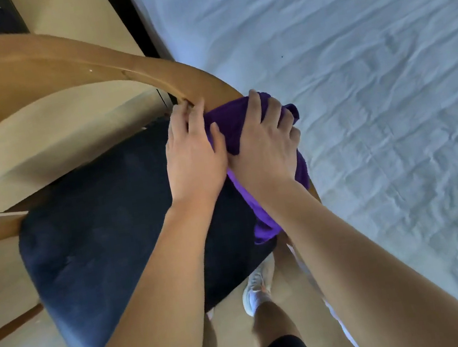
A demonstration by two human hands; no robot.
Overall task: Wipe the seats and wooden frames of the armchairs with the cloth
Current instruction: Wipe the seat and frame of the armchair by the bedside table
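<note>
An armchair with a curved wooden frame (pixel 61 70) and a dark blue padded seat (pixel 109 222) fills the left half of the view. A purple cloth (pixel 230 131) is draped over the frame's right end and hangs down beside the seat. My right hand (pixel 265 143) presses on top of the cloth and grips it against the wood. My left hand (pixel 193 152) lies just left of it, fingers on the frame's edge, thumb touching the cloth.
A bed with a wrinkled white sheet (pixel 359 92) runs close along the chair's right side. Beige floor (pixel 77 116) lies behind and under the chair. My legs and a white shoe (pixel 257 285) stand between chair and bed.
</note>
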